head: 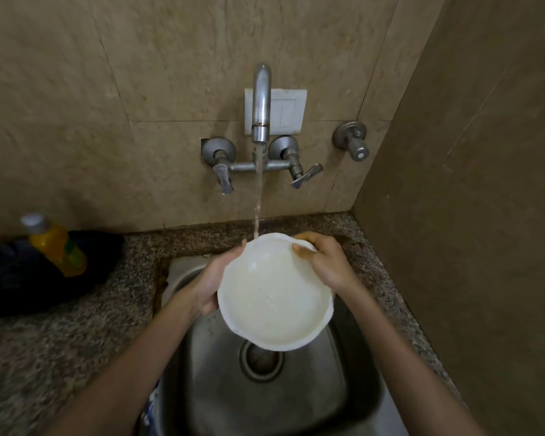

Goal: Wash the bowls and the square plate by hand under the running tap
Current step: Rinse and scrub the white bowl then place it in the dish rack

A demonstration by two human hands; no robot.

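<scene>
Beige stone walls (pixel 170 58), speckled granite counter (pixel 76 325)

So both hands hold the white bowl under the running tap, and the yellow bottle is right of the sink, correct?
No. The head view shows the yellow bottle left of the sink, not right. The left hand and right hand do hold the white bowl under the running tap.

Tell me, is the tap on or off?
On. A stream of water runs from the tap spout onto the rim of the white bowl held over the sink.
</scene>
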